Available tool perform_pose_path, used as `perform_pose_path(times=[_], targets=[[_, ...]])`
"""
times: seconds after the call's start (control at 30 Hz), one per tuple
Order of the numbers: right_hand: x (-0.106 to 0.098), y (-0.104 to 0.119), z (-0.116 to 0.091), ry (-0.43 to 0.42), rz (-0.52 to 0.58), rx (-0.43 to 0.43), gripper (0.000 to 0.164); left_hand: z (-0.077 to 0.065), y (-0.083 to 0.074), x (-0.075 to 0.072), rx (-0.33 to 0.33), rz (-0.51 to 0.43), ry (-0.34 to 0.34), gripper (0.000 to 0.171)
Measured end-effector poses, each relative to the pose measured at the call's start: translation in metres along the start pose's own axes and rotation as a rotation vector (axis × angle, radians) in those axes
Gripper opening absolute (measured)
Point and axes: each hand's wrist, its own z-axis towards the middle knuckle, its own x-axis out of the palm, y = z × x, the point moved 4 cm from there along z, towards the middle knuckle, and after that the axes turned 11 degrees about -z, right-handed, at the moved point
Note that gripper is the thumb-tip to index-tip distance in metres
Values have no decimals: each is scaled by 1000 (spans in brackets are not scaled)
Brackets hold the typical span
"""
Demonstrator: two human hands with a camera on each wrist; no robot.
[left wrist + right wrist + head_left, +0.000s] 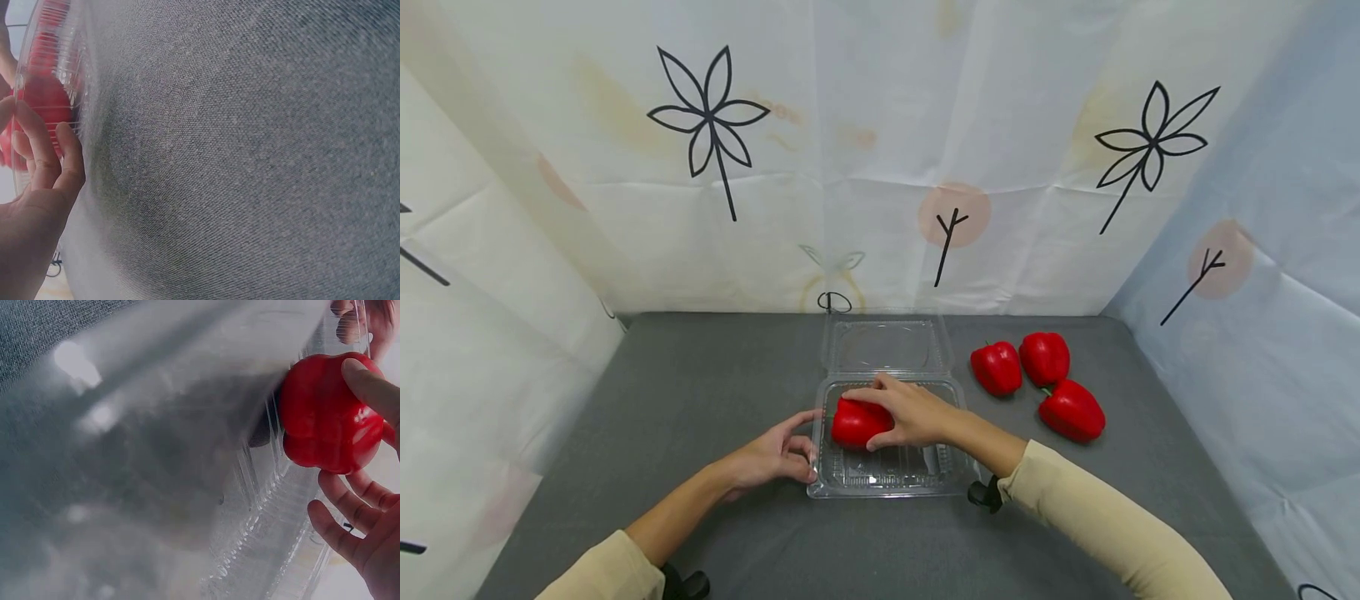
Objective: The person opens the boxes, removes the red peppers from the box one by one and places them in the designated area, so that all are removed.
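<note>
A clear plastic clamshell container (887,482) stands on the grey table with its lid (891,346) folded back behind it. Inside the tray's left half is a red bell pepper (854,425), lying on its side with the stem to the left. My right hand (917,414) grips this pepper (325,412), thumb on the near side and fingers over the far side. At the container's left edge, my left hand (771,457) holds the rim with spread, bent fingers. The left wrist view shows those fingertips against the ribbed clear wall (53,69).
To the right of the container lie three more red bell peppers: one on the left (996,368), one at the back (1045,359) and one in front (1072,411). White patterned cloth (880,150) surrounds the grey table (715,358) at the back and sides.
</note>
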Motion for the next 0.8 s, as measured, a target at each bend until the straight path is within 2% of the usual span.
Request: perform_pose_path(times=[0.47, 0.8], targets=[[-5, -3, -14, -16, -24, -24, 71, -1, -1, 2, 21, 14, 6, 95], [-27, -15, -41, -47, -69, -20, 71, -2, -2, 3, 40, 8, 15, 98]])
